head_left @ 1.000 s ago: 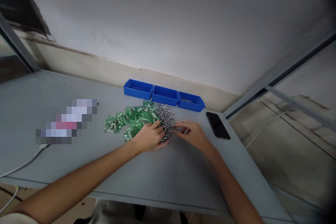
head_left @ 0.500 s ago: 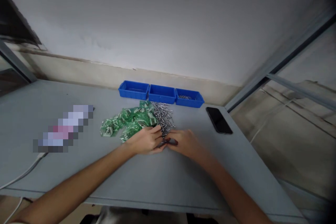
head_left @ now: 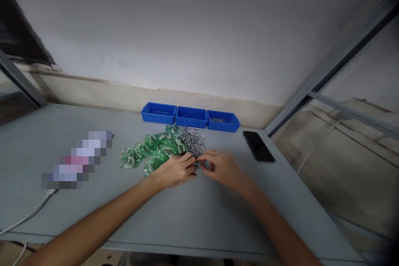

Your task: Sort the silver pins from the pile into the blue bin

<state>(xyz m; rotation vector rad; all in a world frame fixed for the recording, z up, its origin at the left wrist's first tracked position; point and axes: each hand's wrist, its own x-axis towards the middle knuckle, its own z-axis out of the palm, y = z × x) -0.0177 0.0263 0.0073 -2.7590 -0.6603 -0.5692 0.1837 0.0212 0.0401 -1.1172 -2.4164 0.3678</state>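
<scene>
One pin heap (head_left: pixel 193 140) lies — partly hidden — behind the left hand (head_left: pixel 175 171).

Left hand (head_left: pixel 176 171) curled, right hand (head_left: pixel 223 168) arched — hands close together, bare forearms (head_left: pixel 109 213) angled inward

3 bins (head_left: pixel 191 122) behind rod pile (head_left: pixel 193 139)

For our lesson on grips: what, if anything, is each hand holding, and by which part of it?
It cannot be told: the left hand and right hand are close together at the metal pieces, and their fingers would hide anything pinched there.
</scene>
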